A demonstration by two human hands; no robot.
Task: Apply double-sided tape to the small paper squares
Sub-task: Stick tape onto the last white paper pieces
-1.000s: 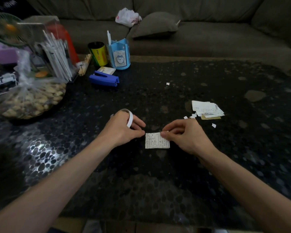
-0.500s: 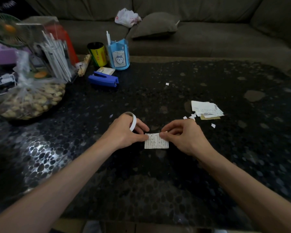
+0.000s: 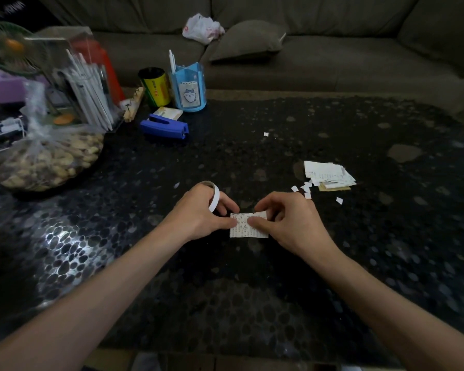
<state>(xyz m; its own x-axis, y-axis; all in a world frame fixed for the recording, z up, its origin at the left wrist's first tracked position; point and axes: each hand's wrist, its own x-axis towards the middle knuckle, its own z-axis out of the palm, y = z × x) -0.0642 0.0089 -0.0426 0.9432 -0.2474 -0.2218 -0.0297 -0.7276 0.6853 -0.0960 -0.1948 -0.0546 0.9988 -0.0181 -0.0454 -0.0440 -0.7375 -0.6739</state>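
Written paper square [image 3: 248,228] flat on table; tape roll [image 3: 214,197] upright beside.

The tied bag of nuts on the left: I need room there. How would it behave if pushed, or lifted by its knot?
The bag bulges full, so it is probably heavy for its size. Its thin clear film looks soft, so a push would likely dent it before it slides. Lifted by the knot, it would probably sag.

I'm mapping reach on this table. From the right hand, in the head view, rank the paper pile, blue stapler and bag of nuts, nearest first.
1. Paper pile, just beyond the right hand, to its right.
2. Blue stapler, farther back, to the left.
3. Bag of nuts, at the table's far left.
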